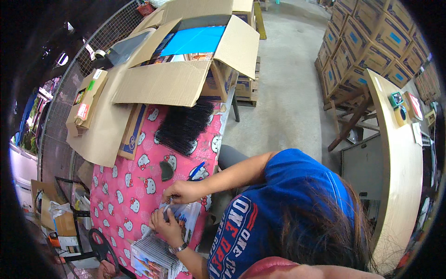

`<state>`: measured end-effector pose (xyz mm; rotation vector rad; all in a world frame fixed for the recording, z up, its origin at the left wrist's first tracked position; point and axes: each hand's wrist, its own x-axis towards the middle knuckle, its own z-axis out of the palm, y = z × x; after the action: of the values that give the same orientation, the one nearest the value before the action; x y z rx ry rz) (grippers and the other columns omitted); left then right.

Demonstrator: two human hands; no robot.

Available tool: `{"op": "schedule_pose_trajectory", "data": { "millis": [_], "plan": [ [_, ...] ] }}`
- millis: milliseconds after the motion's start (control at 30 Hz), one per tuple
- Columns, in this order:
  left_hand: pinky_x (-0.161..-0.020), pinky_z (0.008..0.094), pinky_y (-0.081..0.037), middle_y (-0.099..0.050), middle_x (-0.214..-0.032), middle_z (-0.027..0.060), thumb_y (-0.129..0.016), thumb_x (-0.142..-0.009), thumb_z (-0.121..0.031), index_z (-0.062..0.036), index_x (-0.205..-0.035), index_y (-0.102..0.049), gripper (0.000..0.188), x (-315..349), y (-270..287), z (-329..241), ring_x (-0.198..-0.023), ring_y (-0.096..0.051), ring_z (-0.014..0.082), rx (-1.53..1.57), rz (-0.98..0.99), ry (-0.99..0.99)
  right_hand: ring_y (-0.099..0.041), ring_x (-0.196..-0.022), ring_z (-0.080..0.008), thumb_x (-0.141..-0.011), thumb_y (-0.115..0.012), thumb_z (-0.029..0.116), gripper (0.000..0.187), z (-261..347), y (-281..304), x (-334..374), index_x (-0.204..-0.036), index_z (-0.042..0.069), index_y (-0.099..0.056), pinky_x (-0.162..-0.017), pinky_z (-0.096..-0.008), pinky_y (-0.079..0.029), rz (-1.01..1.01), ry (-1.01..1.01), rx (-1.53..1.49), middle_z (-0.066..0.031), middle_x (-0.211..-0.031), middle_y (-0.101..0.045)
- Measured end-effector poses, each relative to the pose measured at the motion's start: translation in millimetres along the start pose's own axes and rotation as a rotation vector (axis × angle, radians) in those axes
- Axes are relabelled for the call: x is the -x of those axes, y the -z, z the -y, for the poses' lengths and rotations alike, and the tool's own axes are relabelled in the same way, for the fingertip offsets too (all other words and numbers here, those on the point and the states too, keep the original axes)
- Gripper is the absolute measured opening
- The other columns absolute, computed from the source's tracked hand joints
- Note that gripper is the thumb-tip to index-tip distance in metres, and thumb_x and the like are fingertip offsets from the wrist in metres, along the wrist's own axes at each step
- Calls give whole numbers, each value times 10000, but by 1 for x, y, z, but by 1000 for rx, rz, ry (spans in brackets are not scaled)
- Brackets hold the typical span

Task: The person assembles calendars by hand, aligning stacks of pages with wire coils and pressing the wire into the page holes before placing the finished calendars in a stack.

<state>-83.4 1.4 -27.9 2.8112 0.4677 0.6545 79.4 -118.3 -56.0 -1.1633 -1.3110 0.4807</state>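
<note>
A printed booklet (188,218) with a colourful picture cover lies on the pink tablecloth, in front of my body. My left hand (166,228), with a wristwatch, has its fingers curled over the booklet's edge. Close beside it, my right hand (182,192) pinches at the same edge; what is between its fingertips is too small to make out. Nearer the table's bottom end is a stack of spiral-bound booklets (155,258). Beyond my hands lie a dark grey curved piece (166,171), a blue pen (197,170) and a pile of thin black binding coils (186,125).
A large open carton (162,83) with a blue sheet inside stands on the table's far end. A small box (88,100) sits left of it. Stacked cartons (371,42) and a wooden counter (399,176) with a tape roll are at the right. A wire mesh fence (65,102) runs along the left.
</note>
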Motion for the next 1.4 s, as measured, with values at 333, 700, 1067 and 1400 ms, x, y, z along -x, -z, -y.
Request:
{"op": "schedule_pose_trajectory", "data": {
  "millis": [333, 700, 1067, 1400],
  "plan": [
    [-953, 455, -326, -630, -954, 128, -599, -876, -224, -26, -961, -621, 217, 2, -1, -4, -983, -548, 314, 9, 7, 4, -588, -968, -332, -796, -641, 23, 234, 16, -5, 10, -1029, 21, -616, -767, -434, -487, -14, -49, 281, -144, -1016, -557],
    [-1004, 474, -320, -610, -1064, 144, -573, -858, -182, -19, -1066, -576, 264, 8, -8, -16, -1059, -536, 324, -99, -22, -20, -612, -906, -366, -872, -615, 173, 368, 46, 19, -12, -1189, 38, -485, -710, -469, -499, 293, -239, 474, -208, -933, -601],
    [-962, 452, -337, -629, -974, 105, -538, -936, -263, -81, -999, -605, 204, 5, -6, -6, -995, -559, 298, -37, 33, -57, -639, -921, -359, -737, -706, 258, 404, -75, 41, -66, -1066, 42, -615, -783, -456, -503, 270, -350, 497, -199, -1016, -660],
    [-1048, 708, -7, -537, -1318, 78, -653, -837, -444, -147, -1081, -602, 388, 32, -16, -13, -1393, -287, 360, -276, -106, 295, -525, -1135, -361, -641, -769, 366, 560, -189, 38, -57, -1100, 86, -611, -982, -497, -403, 307, -83, 928, -158, -1204, -581]
  ]
}}
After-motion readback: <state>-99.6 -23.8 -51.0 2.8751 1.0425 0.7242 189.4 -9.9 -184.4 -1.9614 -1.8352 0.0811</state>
